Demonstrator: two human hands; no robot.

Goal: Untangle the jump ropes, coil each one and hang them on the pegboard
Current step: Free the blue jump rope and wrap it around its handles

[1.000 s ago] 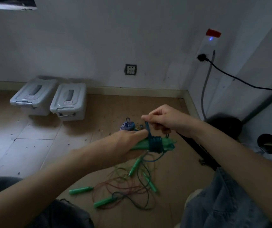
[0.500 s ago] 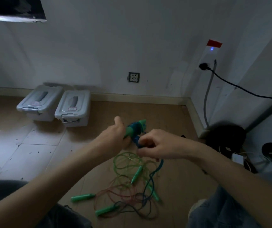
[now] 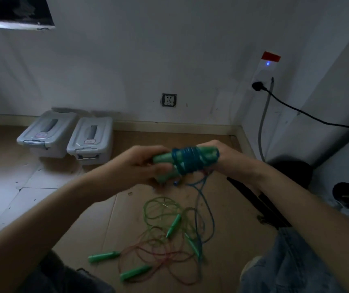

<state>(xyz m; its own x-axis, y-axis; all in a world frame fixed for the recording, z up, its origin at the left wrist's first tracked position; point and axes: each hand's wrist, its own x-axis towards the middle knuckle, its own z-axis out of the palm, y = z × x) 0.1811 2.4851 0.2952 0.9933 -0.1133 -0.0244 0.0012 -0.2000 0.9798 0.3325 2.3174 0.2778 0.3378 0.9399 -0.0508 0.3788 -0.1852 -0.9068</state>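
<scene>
From the head camera, both hands meet above the floor, holding a bundle of green handles [image 3: 165, 158] with a blue rope [image 3: 187, 160] wound tightly round its middle. The left hand [image 3: 142, 163] has its grip curled round the left ends of the handles, thumb on top. The right hand [image 3: 225, 158] has its grip clamped on the bundle's right end, where the handles disappear behind its fingers. From the winding, a loose tail of the blue rope hangs down and runs to the floor, joining the tangle [image 3: 169, 233] of green and red cords that lies on the brown floor below the hands, between the person's knees. Four more green handles lie in that heap, one [image 3: 104, 256] at its left edge, one [image 3: 135, 272] nearest the camera. By the far wall, towards the floor's left side, two grey lidded storage boxes [image 3: 69, 135] sit side by side, touching or nearly so. A wall socket [image 3: 169, 100] sits above the skirting, and near the far right corner a black plug [image 3: 257, 86] with its cable hangs from a white outlet. The pegboard is not in view.
</scene>
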